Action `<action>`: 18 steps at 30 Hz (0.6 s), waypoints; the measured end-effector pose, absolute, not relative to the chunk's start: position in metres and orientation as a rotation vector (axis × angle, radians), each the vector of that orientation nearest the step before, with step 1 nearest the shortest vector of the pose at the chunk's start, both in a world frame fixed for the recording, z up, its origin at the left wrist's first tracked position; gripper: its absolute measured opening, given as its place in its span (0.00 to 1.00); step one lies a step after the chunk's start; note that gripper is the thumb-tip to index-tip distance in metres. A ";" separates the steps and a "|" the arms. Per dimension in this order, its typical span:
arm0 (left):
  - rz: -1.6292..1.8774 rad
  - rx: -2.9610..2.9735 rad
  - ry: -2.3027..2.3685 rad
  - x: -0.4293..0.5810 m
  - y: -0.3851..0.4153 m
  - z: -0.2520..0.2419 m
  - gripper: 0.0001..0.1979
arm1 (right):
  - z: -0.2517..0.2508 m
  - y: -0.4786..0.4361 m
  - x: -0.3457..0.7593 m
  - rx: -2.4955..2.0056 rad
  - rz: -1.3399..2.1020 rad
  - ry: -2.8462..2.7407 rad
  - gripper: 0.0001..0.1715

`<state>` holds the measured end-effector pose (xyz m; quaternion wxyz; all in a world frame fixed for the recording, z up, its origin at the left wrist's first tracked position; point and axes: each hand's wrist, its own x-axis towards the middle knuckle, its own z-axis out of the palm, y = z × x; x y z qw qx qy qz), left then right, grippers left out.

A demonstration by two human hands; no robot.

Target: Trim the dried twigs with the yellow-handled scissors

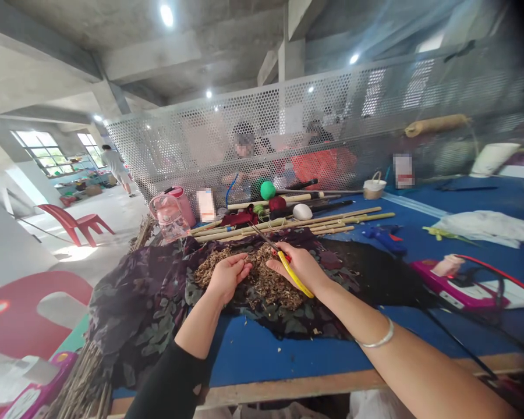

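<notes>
My right hand (299, 265) is closed around scissors with yellow handles (306, 287), their dark blades pointing away to the upper left. To its left, my left hand (230, 276) is held palm up, with thumb and fingers drawn together in a pinch. Whatever lies between those fingertips is too small to make out. Below both hands spreads a heap of chopped, brown dried plant bits (279, 291). The heap rests on a dark flower-patterned cloth (152, 302) that covers part of the blue table (253, 355).
Bamboo sticks (353, 220), a green yarn ball (268, 190) and a white ball (303, 212) lie beyond the cloth. On the right are a blue glue gun (384, 237) and a magenta device (458, 285). A perforated metal screen (192, 139) stands behind, people beyond it.
</notes>
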<state>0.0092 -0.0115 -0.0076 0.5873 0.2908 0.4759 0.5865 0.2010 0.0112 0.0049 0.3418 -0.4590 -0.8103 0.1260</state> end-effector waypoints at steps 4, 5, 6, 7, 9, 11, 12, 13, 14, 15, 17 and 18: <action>1.456 0.672 1.080 0.013 -0.011 -0.002 0.07 | 0.001 0.013 0.200 -1.189 0.289 -2.103 0.23; 1.465 0.682 1.083 0.015 -0.010 0.001 0.06 | 0.000 0.013 0.200 -1.189 0.283 -2.104 0.23; 1.463 0.695 1.088 0.017 -0.008 0.003 0.04 | 0.000 0.014 0.200 -1.193 0.276 -2.102 0.23; 1.455 0.709 1.093 0.019 -0.006 0.005 0.03 | -0.001 0.014 0.200 -1.204 0.269 -2.100 0.23; 1.436 0.729 1.084 0.024 -0.003 0.008 0.03 | 0.000 0.014 0.200 -1.239 0.248 -2.092 0.24; 1.447 0.710 1.046 0.027 -0.002 0.008 0.05 | 0.001 0.014 0.201 -1.258 0.220 -2.101 0.26; 1.461 0.687 1.018 0.028 -0.003 0.006 0.05 | 0.001 0.013 0.202 -1.253 0.205 -2.114 0.27; 1.479 0.660 0.986 0.029 -0.004 0.004 0.05 | 0.002 0.012 0.202 -1.236 0.191 -2.131 0.29; 1.493 0.635 0.950 0.029 -0.006 0.002 0.05 | 0.002 0.011 0.202 -1.210 0.177 -2.148 0.30; 1.502 0.619 0.912 0.029 -0.008 0.000 0.06 | 0.002 0.010 0.202 -1.178 0.165 -2.164 0.32; 1.501 0.610 0.841 0.029 -0.012 -0.004 0.06 | 0.002 0.008 0.199 -1.115 0.142 -2.188 0.34; 1.497 0.608 0.816 0.030 -0.014 -0.005 0.06 | 0.002 0.006 0.197 -1.090 0.131 -2.196 0.35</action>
